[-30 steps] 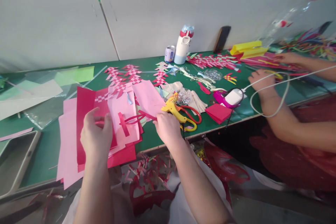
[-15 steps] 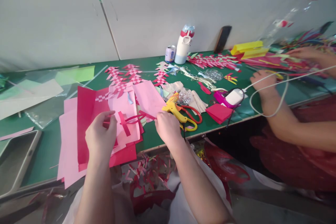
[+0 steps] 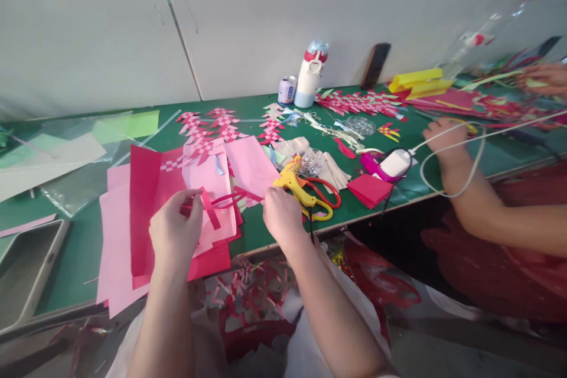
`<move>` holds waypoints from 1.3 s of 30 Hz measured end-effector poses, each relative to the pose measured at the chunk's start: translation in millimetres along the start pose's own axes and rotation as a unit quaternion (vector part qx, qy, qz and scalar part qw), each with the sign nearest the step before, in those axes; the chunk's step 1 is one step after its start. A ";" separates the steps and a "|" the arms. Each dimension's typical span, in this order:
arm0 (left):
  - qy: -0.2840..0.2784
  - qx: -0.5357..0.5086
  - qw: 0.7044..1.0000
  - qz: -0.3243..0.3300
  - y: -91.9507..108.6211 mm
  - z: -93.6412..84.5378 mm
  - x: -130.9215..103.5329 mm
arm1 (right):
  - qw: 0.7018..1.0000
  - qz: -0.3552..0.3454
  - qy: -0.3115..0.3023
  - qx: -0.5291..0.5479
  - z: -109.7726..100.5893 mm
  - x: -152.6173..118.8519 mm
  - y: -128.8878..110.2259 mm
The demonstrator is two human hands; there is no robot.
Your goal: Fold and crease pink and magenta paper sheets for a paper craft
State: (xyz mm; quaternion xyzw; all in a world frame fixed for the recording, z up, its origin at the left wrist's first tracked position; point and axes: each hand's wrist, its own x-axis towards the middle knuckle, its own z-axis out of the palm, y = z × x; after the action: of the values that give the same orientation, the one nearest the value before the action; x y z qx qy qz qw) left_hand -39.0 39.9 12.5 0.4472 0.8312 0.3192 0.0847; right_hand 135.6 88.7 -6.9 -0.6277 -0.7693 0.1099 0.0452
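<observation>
Narrow red paper strips [image 3: 228, 198] stretch between my two hands above pink paper sheets [image 3: 212, 174]. My right hand [image 3: 283, 214] is closed on their right end. Thumb and fingers of my left hand [image 3: 176, 230] pinch together at the left side, touching a short red strip [image 3: 209, 208] that stands crosswise to the others. A large folded red sheet [image 3: 144, 207] lies beneath my left wrist. Just right of my right hand are a yellow glue gun [image 3: 299, 189] and scissors [image 3: 325, 186] with red and yellow handles.
Woven red-and-pink paper pieces [image 3: 224, 130] lie behind the sheets. A white bottle [image 3: 309, 80] and a can [image 3: 287, 90] stand by the wall. At right, a white charger cable [image 3: 482, 142] loops near another person's arm [image 3: 482, 201]. A grey tray-like case [image 3: 57, 242] sits at left.
My left hand has moved slightly right, to the short red strip. My right hand has barely moved. The other person's far hand has shifted right and holds a pale green strip.
</observation>
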 end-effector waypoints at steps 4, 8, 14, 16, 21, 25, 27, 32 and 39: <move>-0.021 0.013 0.995 0.095 -4.9 10.5 2.1 | 1.000 -0.001 -0.001 -0.006 1.7 0.7 -0.4; 0.023 0.050 0.960 0.275 -7.1 32.9 4.6 | 1.000 0.004 -0.002 -0.003 1.0 1.3 -0.5; 0.008 0.132 0.950 0.282 2.9 64.1 -0.8 | 1.000 -0.009 0.011 -0.006 1.8 0.6 1.2; 0.008 0.141 0.952 0.273 7.7 68.9 -2.3 | 1.000 -0.011 0.015 -0.005 2.7 0.4 1.7; 0.021 0.134 0.958 0.254 12.9 72.2 -2.7 | 1.000 -0.010 0.012 0.005 1.9 0.6 2.7; 0.011 0.084 0.966 0.246 10.7 73.2 0.4 | 1.000 -0.015 0.018 0.008 1.1 0.2 3.4; 0.013 0.043 0.969 0.243 9.2 73.3 3.7 | 1.000 -0.015 0.017 0.010 1.0 -0.3 3.5; 0.030 -0.012 0.971 0.236 7.7 67.0 10.6 | 0.999 -0.026 0.014 0.019 -1.4 -2.8 3.2; 0.072 -0.219 0.967 0.107 10.5 38.2 3.5 | 0.989 -0.078 0.068 0.103 -3.1 -5.0 6.8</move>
State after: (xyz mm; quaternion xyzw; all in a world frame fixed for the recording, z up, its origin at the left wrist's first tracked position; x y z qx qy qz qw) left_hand -17.5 64.2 -10.5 0.4800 0.6921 0.5323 0.0856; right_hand 143.7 85.4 -5.0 -0.5641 -0.7953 0.1417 0.1708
